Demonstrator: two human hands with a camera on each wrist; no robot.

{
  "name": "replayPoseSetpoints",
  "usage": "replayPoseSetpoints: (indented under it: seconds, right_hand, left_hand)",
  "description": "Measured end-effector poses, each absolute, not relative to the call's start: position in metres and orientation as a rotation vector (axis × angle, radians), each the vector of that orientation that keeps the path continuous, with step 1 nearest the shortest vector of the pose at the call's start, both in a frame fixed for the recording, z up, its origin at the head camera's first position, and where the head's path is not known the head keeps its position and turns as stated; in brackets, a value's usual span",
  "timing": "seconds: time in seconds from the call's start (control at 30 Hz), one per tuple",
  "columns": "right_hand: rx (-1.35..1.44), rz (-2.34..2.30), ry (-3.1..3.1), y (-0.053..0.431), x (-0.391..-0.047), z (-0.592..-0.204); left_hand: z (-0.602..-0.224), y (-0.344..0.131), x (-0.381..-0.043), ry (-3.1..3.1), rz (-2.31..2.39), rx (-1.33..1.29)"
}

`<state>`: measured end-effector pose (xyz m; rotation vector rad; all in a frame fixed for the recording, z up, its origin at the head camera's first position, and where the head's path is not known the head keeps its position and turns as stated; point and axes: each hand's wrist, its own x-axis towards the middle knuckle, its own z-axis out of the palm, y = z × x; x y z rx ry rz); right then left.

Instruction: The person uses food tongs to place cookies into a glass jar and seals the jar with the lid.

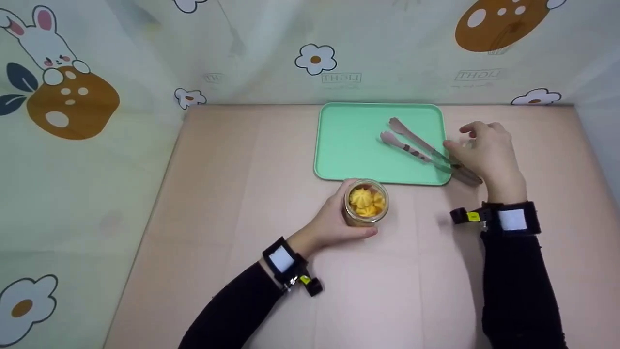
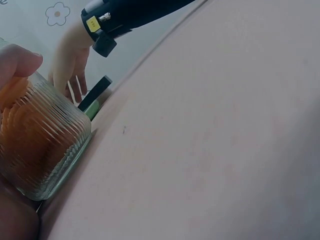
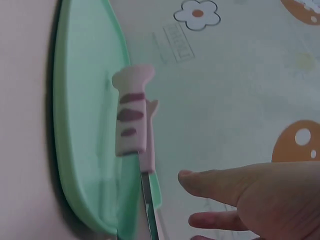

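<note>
My left hand [image 1: 334,218] grips a ribbed glass jar [image 1: 356,222] from its left side. Through the mouth of the jar, several yellow ridged cookies [image 1: 366,199] are visible. In the left wrist view the jar [image 2: 55,135] is tilted, with the thumb across its upper part. My right hand [image 1: 489,150] hovers beside the right end of a pair of tongs [image 1: 419,145], fingers loosely bent and apart from it. The tongs have pink paw-shaped tips [image 3: 132,110] and metal arms; they lie spread across the green tray, their joined end reaching past its right edge.
A light green rectangular tray [image 1: 344,140] lies at the back of the pink-covered table [image 1: 242,165]. Behind the table and along its left side hangs a pale curtain [image 1: 261,53] printed with flowers and a rabbit. A black wrist band with a small camera [image 1: 460,216] sits on the right wrist.
</note>
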<state>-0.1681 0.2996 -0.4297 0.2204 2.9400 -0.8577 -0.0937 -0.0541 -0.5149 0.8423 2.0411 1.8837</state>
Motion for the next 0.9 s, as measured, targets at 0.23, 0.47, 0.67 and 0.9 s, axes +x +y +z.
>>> replayPoseSetpoints:
  seconds: [0.23, 0.47, 0.67, 0.9]
  right_hand:
    - [0.41, -0.819, 2.86, 0.315, -0.165, -0.429]
    - [0.519, -0.733, 2.753, 0.323, -0.158, -0.433]
    - [0.543, -0.733, 2.721, 0.33, -0.16, -0.435]
    - [0.59, -0.875, 2.806, 0.322, -0.154, -0.408]
  left_hand:
    - [-0.514, -0.054, -0.094, 2.046, 1.875, 0.84]
    - [-0.514, -0.054, -0.095, 2.052, 1.866, 0.859]
    - [-0.515, -0.053, -0.096, 2.039, 1.88, 0.869]
    - [-0.515, -0.054, -0.095, 2.042, 1.872, 0.857]
